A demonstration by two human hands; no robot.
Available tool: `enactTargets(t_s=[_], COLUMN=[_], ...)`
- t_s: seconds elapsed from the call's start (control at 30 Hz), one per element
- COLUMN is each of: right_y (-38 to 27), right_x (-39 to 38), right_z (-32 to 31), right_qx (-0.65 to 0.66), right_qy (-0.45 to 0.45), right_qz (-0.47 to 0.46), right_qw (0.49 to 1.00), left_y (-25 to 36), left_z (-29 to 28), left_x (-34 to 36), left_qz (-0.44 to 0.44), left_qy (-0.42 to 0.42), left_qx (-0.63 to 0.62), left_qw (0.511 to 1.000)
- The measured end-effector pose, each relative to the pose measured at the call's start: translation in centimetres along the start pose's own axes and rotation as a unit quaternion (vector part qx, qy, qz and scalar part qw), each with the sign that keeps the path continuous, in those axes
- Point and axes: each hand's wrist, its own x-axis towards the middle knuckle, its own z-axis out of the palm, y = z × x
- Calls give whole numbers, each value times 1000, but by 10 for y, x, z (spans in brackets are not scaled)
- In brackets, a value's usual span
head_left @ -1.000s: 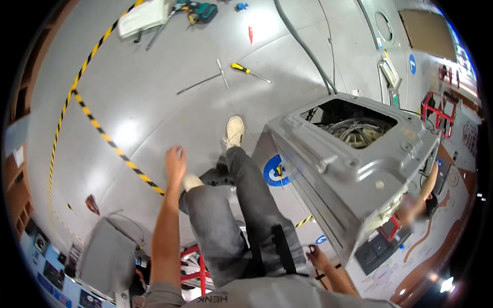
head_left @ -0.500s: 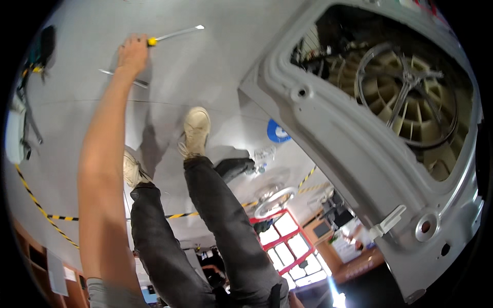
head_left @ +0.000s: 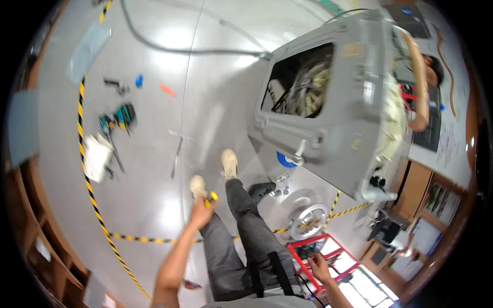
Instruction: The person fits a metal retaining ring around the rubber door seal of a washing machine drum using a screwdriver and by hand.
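Note:
My left hand (head_left: 201, 214) is closed around a screwdriver (head_left: 214, 196), whose yellow end sticks out past the fingers; its shaft cannot be made out. The hand hangs in front of my left shoe. To the right, my right hand (head_left: 319, 267) has its fingers curled in, and whatever they may hold is too small to name. Ahead on the right stands a washing machine's grey metal cabinet (head_left: 354, 138). Through its side opening the pale ribbed drum (head_left: 314, 90) shows. Neither hand touches the cabinet.
On the floor lie metal strips (head_left: 177, 156), a green-black power drill (head_left: 123, 115), a white part (head_left: 97, 157) and a pulley wheel (head_left: 308, 222). Yellow-black tape (head_left: 82, 123) runs along the left. Another person's arm (head_left: 418, 77) reaches beside the cabinet. A red frame (head_left: 298, 256) stands near my right hand.
My left hand has lifted the screwdriver off the floor and drawn it back toward my legs. My right hand has come into view. The cabinet now appears farther off.

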Motion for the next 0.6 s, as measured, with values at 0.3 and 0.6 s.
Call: enactTargets(t_s=[0.3,0.6], right_y=[-117,-73], right_x=[-141,-201], right_z=[32,43], right_qx=[182,719], right_qy=[-48,15], right_qz=[-233,-142], right_qw=[954,680], left_y=[132,238], left_z=[-2,56], left_x=[-263,-378], left_qz=[116,360], left_qy=[-291,-411], left_qx=[-44,280], left_qw=[948,789])
